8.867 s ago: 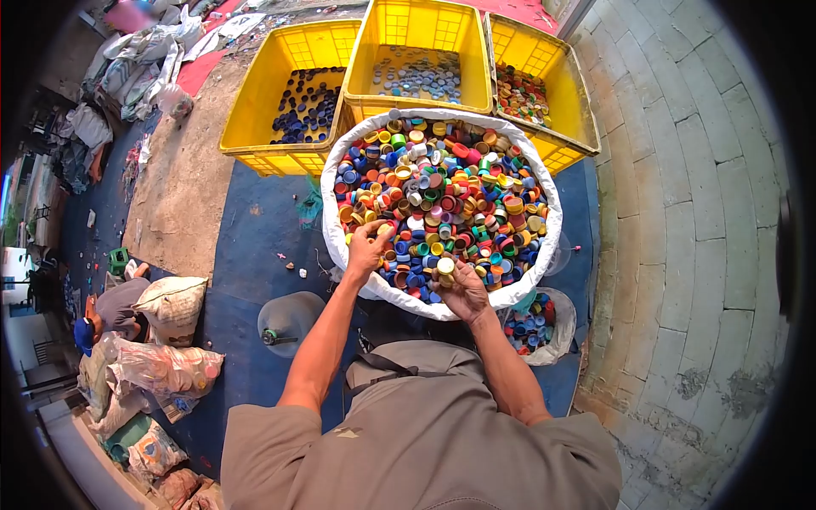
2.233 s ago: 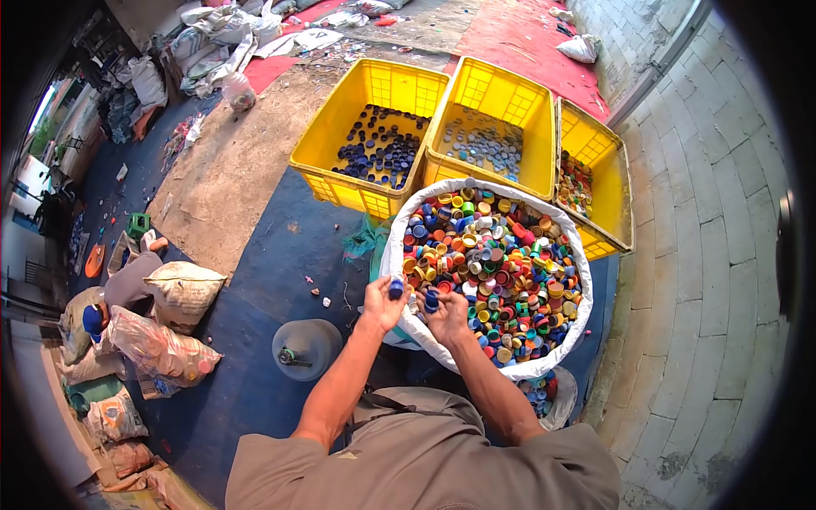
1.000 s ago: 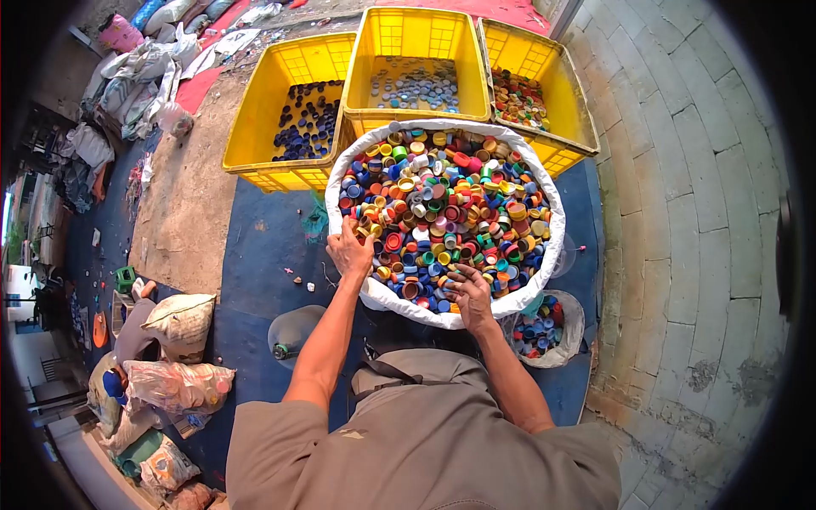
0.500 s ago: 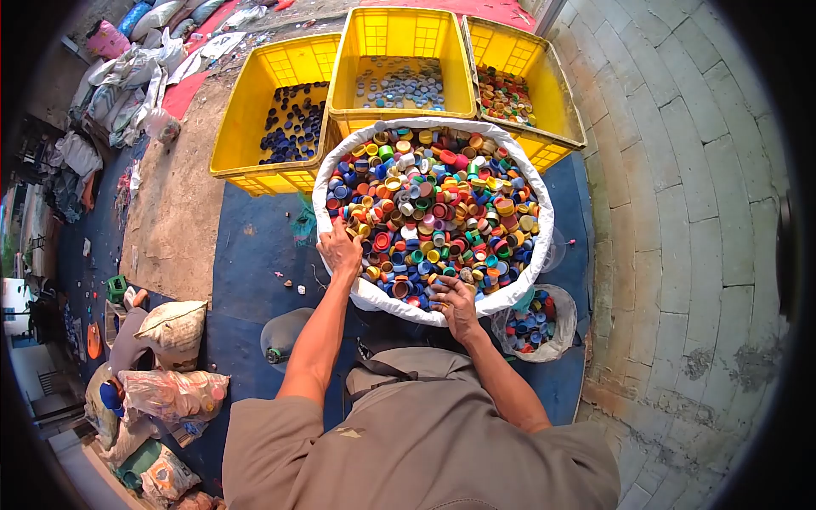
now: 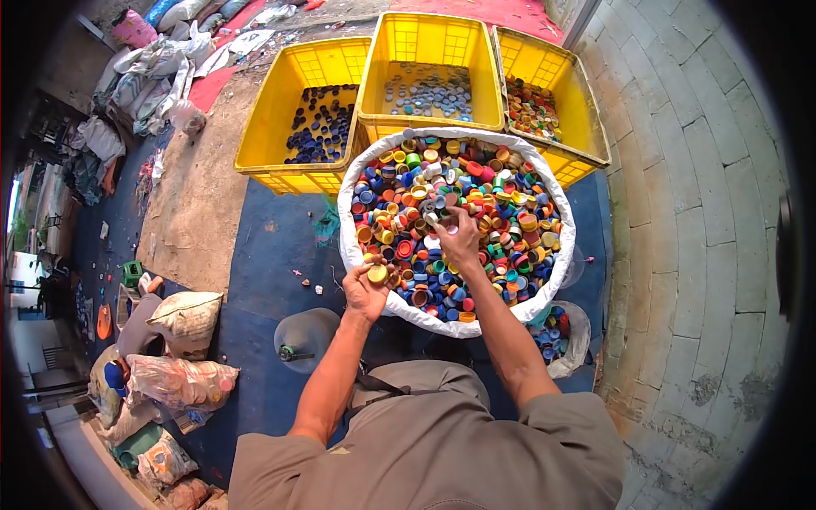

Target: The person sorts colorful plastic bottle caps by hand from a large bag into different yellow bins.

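Our left hand (image 5: 365, 287) is pinching a round yellow plastic cap (image 5: 376, 274); our right hand (image 5: 460, 242), fingers curled, is digging farther forward into coloured caps (image 5: 503, 197).

Glossy plastic caps (image 5: 476, 191) fill my woven white sack (image 5: 348, 246); the smooth yellow plastic crates (image 5: 263, 136) stand on rough ground.

Yellow cap (image 5: 377, 274), white sack (image 5: 350, 246) of multicoloured caps (image 5: 476, 204), three yellow crates (image 5: 429, 38), blue floor mat (image 5: 263, 255)

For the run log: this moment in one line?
left hand: holds yellow cap | right hand: on caps in white sack | yellow crates: behind sack
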Action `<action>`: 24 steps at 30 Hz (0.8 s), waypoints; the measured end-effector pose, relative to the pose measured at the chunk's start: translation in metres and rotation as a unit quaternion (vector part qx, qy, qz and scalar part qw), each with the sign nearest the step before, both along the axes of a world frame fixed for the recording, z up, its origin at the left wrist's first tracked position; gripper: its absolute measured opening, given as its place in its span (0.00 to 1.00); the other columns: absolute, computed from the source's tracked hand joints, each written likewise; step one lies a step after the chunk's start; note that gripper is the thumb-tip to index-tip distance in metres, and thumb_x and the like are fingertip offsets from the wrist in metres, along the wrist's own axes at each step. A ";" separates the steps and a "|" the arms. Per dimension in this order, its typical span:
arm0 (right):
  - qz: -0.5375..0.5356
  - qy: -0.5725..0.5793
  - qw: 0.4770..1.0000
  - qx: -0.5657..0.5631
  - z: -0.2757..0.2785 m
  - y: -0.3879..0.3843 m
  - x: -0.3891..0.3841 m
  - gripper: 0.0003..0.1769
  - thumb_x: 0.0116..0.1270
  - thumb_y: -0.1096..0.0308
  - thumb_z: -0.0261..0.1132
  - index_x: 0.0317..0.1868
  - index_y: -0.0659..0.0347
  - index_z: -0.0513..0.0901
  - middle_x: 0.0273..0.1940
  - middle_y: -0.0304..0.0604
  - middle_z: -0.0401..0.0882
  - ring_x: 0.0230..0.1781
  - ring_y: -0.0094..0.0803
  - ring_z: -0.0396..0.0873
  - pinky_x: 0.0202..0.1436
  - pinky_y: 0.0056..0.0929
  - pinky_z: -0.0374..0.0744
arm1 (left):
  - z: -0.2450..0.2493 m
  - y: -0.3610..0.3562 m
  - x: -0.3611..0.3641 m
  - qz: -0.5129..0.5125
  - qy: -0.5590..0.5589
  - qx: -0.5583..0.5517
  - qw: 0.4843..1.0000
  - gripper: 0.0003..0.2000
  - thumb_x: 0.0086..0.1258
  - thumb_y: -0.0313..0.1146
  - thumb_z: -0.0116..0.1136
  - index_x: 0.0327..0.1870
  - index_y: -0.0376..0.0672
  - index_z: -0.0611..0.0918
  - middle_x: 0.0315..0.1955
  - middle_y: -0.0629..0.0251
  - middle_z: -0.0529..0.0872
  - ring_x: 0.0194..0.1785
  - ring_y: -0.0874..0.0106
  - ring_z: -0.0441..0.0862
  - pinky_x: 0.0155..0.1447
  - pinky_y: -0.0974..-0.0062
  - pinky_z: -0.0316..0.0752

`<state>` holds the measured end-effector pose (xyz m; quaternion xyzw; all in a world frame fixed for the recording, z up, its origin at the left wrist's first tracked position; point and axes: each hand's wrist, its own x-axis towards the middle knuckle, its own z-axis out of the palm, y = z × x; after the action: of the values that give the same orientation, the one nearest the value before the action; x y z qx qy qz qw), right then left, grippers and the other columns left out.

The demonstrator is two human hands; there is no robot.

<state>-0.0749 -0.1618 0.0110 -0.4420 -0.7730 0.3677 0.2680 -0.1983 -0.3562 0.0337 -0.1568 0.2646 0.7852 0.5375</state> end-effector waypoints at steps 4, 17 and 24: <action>0.014 -0.106 0.990 0.092 -0.006 0.033 -0.043 0.36 0.52 0.55 0.74 0.60 0.57 0.72 0.43 0.49 0.80 0.55 0.44 0.69 0.58 0.46 0.63 | -0.003 -0.025 0.020 -0.007 -0.049 -0.013 0.999 0.13 0.64 0.32 0.49 0.44 0.34 0.78 0.39 0.58 0.81 0.44 0.63 0.79 0.54 0.64 0.76; 0.061 -0.297 0.948 0.098 -0.020 0.048 -0.090 0.41 0.56 0.49 0.71 0.66 0.56 0.67 0.45 0.42 0.84 0.62 0.43 0.67 0.60 0.61 0.55 | -0.012 -0.066 0.029 -0.011 0.031 -0.093 0.995 0.08 0.69 0.33 0.58 0.42 0.39 0.81 0.35 0.65 0.83 0.41 0.70 0.82 0.49 0.69 0.79; 0.115 -0.275 0.938 0.178 -0.023 0.047 -0.080 0.29 0.58 0.58 0.69 0.61 0.51 0.72 0.42 0.40 0.85 0.58 0.40 0.71 0.60 0.60 0.56 | -0.013 -0.050 0.025 -0.036 0.090 -0.143 0.985 0.05 0.69 0.33 0.58 0.41 0.43 0.79 0.33 0.68 0.82 0.39 0.74 0.81 0.46 0.71 0.79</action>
<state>-0.1549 -0.1149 -0.0122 -0.3792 -0.9149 0.1164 0.0748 -0.1731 -0.4064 0.0210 -0.1514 0.4269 0.7300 0.5118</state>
